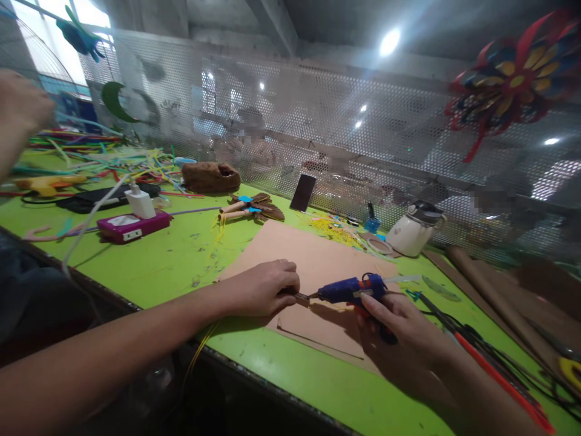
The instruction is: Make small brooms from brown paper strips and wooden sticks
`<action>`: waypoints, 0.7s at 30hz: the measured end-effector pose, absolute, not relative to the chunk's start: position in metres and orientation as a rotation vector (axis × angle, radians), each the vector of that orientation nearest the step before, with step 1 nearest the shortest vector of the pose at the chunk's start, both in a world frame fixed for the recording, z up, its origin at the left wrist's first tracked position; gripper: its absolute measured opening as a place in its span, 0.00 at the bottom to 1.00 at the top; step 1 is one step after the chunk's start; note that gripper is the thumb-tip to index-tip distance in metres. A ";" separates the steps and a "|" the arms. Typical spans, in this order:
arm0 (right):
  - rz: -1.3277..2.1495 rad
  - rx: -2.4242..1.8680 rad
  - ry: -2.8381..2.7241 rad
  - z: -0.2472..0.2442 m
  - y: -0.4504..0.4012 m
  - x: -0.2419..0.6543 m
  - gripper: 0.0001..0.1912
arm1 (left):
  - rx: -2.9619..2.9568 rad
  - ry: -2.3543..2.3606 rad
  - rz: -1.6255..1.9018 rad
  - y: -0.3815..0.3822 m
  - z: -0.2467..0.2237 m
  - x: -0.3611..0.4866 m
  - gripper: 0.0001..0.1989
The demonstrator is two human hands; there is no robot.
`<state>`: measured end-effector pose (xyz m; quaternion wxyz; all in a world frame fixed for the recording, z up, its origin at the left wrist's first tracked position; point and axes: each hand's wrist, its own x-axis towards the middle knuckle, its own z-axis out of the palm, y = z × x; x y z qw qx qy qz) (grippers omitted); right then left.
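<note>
While the right hand [399, 312] curls its fingers round the blue glue gun [347, 292], the left hand [265, 287] pinches a small dark piece [302, 297] between narrow fingertips, right by the gun's metal tip [314, 295]. I cannot tell what the piece is. The right thumb lies on the gun's side, maybe to hold it steady. The left fingers squeeze close, perhaps so the piece can't wiggle. Under the left fingers is flat brown paper [327, 251], which may catch drips above the smooth green table [136, 272]. A see-through glue stick [408, 279] pokes out behind the right thumb. Past the left fingers lie 2 round tan tubes [235, 206] with blue bands [255, 210] and jagged brown leaf shapes [273, 212]. Thin, bendy yellow strings [198, 351] hang below the left wrist.
</note>
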<state>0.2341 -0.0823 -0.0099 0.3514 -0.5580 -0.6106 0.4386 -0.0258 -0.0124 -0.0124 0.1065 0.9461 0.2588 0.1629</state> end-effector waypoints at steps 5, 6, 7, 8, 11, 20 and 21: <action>1.140 -1.442 -1.567 -0.017 -0.085 0.227 0.23 | 2.781 0.767 0.487 -0.012 -0.013 -0.026 0.08; 1.140 -1.442 -1.581 -0.018 -0.084 0.228 0.23 | 2.780 0.768 0.482 -0.012 -0.013 -0.026 0.08; 1.127 -1.439 -1.594 -0.018 -0.084 0.229 0.23 | 2.780 0.768 0.478 -0.012 -0.013 -0.026 0.08; 1.108 -1.437 -1.612 -0.018 -0.083 0.231 0.22 | 2.781 0.766 0.476 -0.012 -0.013 -0.026 0.08; 1.046 -1.462 -1.660 -0.016 -0.080 0.237 0.22 | 2.783 0.757 0.472 -0.012 -0.011 -0.026 0.08; 1.094 -1.483 -1.671 -0.010 -0.082 0.240 0.21 | 2.765 0.752 0.487 -0.011 -0.013 -0.027 0.08; 1.098 -1.474 -1.669 -0.011 -0.083 0.238 0.21 | 2.762 0.749 0.493 -0.011 -0.013 -0.027 0.08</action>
